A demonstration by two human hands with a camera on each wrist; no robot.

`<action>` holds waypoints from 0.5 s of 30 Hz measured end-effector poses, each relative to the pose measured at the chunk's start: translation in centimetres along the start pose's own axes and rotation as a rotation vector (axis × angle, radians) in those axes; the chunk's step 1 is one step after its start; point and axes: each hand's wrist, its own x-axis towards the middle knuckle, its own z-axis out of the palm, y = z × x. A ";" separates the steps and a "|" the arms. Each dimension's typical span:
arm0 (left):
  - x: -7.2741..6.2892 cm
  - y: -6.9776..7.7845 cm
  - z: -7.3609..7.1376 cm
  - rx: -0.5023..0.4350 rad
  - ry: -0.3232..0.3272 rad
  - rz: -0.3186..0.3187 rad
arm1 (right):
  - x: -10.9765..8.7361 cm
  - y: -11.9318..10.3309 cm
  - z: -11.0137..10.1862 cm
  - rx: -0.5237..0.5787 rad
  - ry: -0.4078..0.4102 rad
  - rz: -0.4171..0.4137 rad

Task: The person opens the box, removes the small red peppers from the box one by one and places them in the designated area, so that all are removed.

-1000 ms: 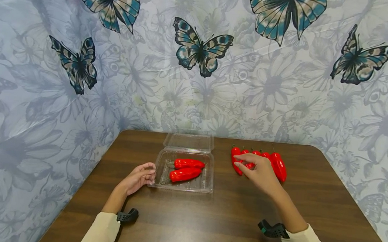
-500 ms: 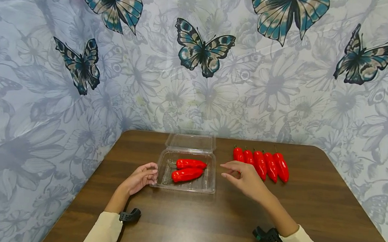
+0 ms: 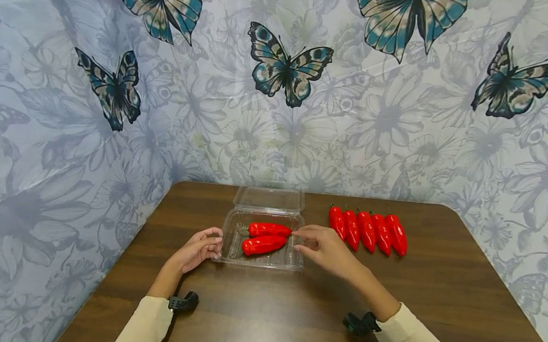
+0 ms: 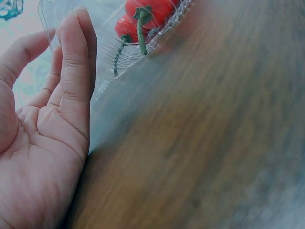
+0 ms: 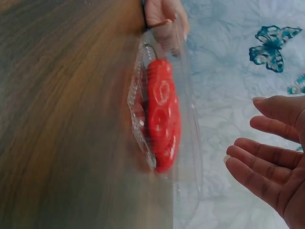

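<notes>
Tabletop (image 3: 265, 306) in dark wood grain ran back to a butterfly-print wall covering (image 3: 385, 125), with the clear hinged container (image 3: 263, 265) set toward the far edge and its lid (image 3: 269, 199) folded back so it overlapped that edge in the head view. Two red chili peppers (image 3: 264, 245) lay side by side in there, stems toward the left, ribbed plastic floor showing around them. Five more chilies (image 3: 366, 232) sat in a row off to the right, a strip of bare wood between them and the container. Left hand (image 3: 198, 251) had its fingers fairly straight, tips against the container's left wall. Right hand (image 3: 327, 251) reached in from the right, pretty wide between thumb and fingers, nothing in it, fingertips by the right rim; couldn't tell if they actually touched.
</notes>
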 end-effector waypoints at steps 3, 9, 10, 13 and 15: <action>0.1 0.0 0.0 0.002 0.005 -0.003 | 0.6 -0.1 0.6 -0.014 -0.030 -0.011; 0.1 -0.1 0.2 -0.007 0.009 -0.010 | 1.8 -0.3 1.9 -0.068 -0.077 -0.034; 0.1 -0.1 0.1 -0.011 0.004 -0.007 | 2.0 -0.3 2.1 -0.078 -0.088 -0.039; 0.1 -0.1 0.1 -0.022 -0.009 0.001 | 2.7 -0.2 2.6 -0.105 -0.124 -0.045; 0.1 0.0 0.1 -0.022 -0.013 0.008 | 3.1 -0.2 3.0 -0.119 -0.149 -0.047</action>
